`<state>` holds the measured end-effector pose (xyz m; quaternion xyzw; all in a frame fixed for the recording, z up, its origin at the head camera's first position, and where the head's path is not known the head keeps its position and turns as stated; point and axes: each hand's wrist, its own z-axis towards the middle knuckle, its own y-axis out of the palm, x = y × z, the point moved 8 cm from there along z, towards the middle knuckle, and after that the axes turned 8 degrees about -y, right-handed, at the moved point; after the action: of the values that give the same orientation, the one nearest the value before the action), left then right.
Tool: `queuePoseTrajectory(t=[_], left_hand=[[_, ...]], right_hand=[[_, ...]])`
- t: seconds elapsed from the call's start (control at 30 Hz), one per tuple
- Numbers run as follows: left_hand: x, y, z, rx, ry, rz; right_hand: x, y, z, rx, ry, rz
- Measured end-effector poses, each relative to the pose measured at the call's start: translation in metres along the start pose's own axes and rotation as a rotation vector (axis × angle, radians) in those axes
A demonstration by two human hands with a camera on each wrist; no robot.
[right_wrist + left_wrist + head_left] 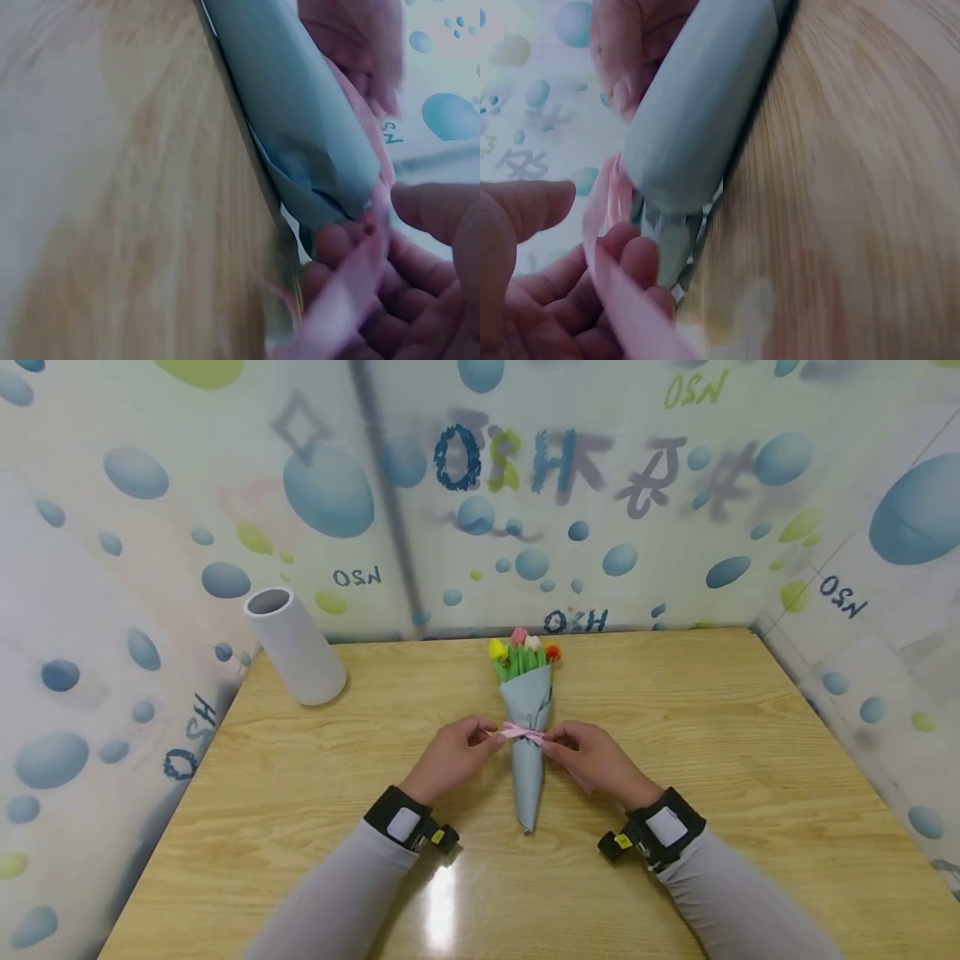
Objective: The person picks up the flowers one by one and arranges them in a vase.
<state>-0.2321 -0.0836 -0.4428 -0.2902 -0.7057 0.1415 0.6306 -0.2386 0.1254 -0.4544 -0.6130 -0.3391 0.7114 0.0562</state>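
A bouquet of artificial-looking tulips (pixel 519 660), wrapped in grey-blue paper (pixel 528 777), lies on the wooden table with its blooms away from me. Around its middle runs a pink ribbon (pixel 522 732), with a bow at the front. At the bow's left side, my left hand (pixel 459 753) holds the ribbon against curled fingers; in the left wrist view its thumb stands a little apart. On the other side my right hand (pixel 596 762) pinches the ribbon, and a tail hangs below. The right wrist view shows the ribbon (pixel 349 289) running across the right fingers.
A white cylindrical vase (pixel 296 647) stands at the table's back left. Behind the wooden table (pixel 697 710) hangs a patterned sheet (pixel 525 527) with blue and green spots, and similar sheeting lines both sides.
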Motion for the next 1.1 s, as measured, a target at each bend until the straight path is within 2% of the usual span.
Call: queuePoseTrajectory(t=[0.13, 0.3, 0.53, 0.83, 1.1], left_hand=[[0.007, 0.009, 0.003, 0.013, 0.025, -0.030], [0.006, 0.011, 0.003, 0.040, 0.039, -0.021], [0.001, 0.008, -0.004, 0.028, 0.002, 0.014], [-0.009, 0.002, -0.008, 0.030, -0.010, 0.070], [-0.019, -0.010, -0.013, 0.045, -0.083, 0.052]], right_hand=[[-0.003, 0.003, 0.001, 0.038, -0.017, 0.000], [-0.004, 0.004, 0.001, 0.031, -0.012, -0.003], [-0.002, 0.001, 0.001, 0.000, -0.013, -0.026], [0.000, -0.003, -0.001, -0.044, -0.004, -0.032], [-0.001, -0.004, -0.002, -0.065, 0.000, -0.040]])
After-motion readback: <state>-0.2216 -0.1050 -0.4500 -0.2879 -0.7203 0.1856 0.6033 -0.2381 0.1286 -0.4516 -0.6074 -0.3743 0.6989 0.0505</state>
